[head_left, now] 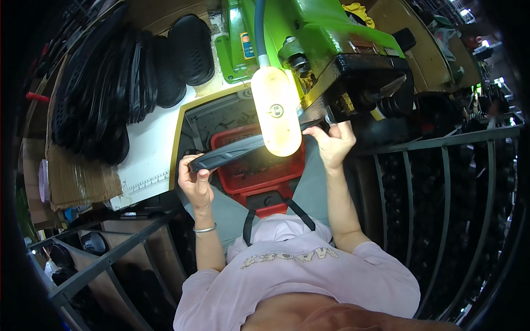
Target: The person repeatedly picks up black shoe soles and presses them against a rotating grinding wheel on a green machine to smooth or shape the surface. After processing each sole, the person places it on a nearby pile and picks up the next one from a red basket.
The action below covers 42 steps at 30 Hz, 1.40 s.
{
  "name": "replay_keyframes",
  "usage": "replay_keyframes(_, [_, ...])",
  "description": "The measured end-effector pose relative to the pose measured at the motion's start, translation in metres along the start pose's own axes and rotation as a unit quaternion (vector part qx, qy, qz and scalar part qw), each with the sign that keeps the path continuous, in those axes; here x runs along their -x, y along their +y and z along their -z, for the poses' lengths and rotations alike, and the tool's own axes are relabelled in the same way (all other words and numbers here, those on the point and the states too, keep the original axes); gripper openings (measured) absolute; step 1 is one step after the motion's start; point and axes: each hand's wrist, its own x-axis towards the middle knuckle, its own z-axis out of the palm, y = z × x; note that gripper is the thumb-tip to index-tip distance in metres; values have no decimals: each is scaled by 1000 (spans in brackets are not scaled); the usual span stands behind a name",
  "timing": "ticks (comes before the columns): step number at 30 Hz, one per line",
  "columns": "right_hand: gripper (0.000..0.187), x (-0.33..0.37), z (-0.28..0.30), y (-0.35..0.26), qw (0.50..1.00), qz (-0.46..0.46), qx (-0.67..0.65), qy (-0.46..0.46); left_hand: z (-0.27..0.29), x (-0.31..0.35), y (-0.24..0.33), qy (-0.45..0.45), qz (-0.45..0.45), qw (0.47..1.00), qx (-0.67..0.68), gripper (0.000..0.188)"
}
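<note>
A long black shoe sole [229, 153] is stretched level between my two hands, seen edge-on. My left hand [195, 181] pinches its left end, thumb in front and fingers behind. At the far right end, close under the dark head of a green machine [345, 41], my right hand [335, 146] is closed on the sole, with the thumb pointing left along it. A lit oval lamp [277, 113] hangs in front and hides the sole's middle. Whether the sole touches the machine's working part I cannot tell.
Below the sole sits a red plastic basket [234, 185] in the table's cut-out. Stacked black soles [105, 83] fill a cardboard box [83, 185] on the left of the white tabletop [146, 157]. Metal racks flank me, the right one with a grey rail [441, 140].
</note>
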Motion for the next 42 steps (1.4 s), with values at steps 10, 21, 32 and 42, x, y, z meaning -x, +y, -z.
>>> replay_keyframes(10, [58, 17, -39, -28, 976, 150, 156, 9, 59, -9, -48, -32, 76, 996, 31, 53])
replay_keyframes(21, [51, 25, -33, -9, 979, 115, 169, 8, -127, -23, -15, -154, -177, 935, -265, 24])
replay_keyframes(32, [62, 156, 3, 141, 691, -588, -421, -3, -137, 10, -74, -21, -67, 995, -75, 24])
replay_keyframes(42, [61, 112, 58, 125, 867, -402, -256, 147, -143, 6, -65, -13, -40, 999, 20, 25])
